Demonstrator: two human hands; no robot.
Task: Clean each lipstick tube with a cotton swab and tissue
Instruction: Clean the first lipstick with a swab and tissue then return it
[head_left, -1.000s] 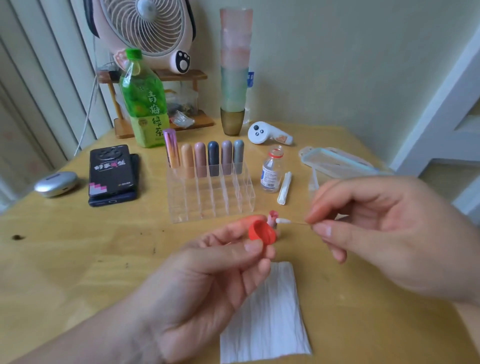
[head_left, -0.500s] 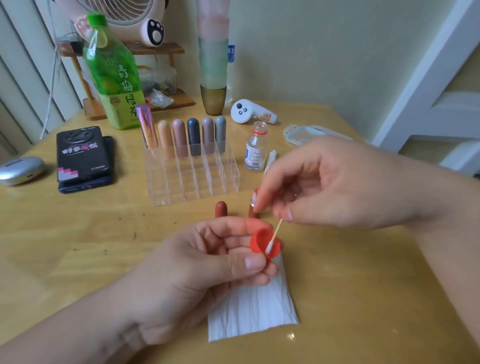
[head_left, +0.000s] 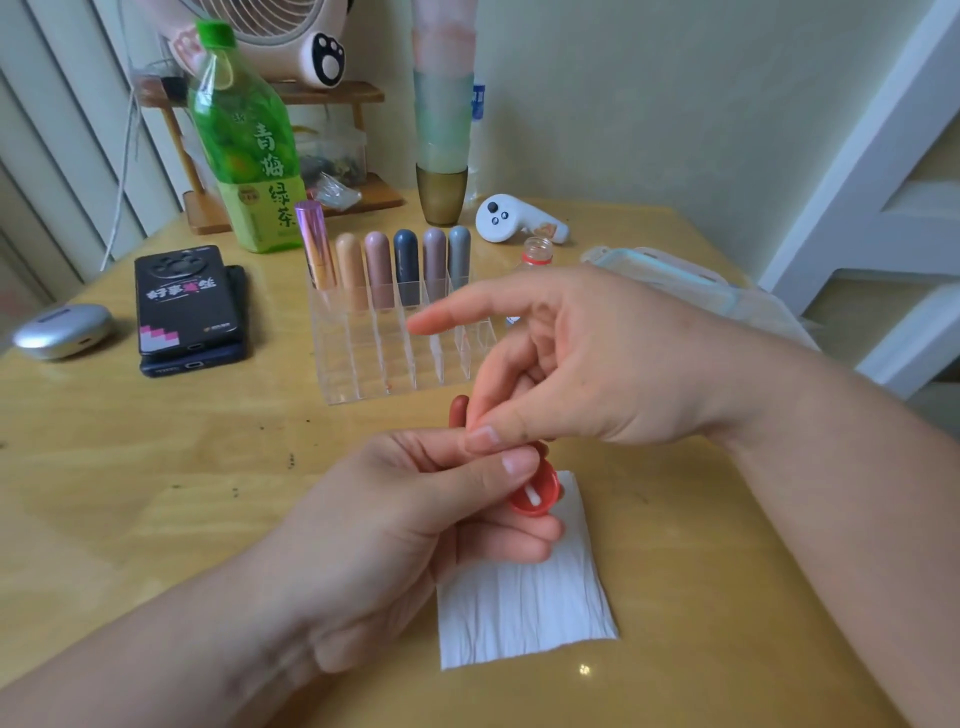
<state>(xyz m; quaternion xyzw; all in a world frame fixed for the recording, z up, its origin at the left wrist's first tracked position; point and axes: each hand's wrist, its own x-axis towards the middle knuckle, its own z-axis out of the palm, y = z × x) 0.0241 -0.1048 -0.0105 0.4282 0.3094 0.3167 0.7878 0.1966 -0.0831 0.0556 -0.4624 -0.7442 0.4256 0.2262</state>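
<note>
I have the left hand (head_left: 405, 525) pinching a shallow red cap (head_left: 525, 510) with its open side up, so the inside is reachable. The right hand (head_left: 608, 364) pinches the cotton swab (head_left: 532, 496), forefinger free, its white tip in the cap, for wetting, I judge. The tissue (head_left: 524, 603) lies flat on the table (head_left: 156, 493) beneath. A brown-red lipstick tube (head_left: 459, 410) stands just behind.
</note>
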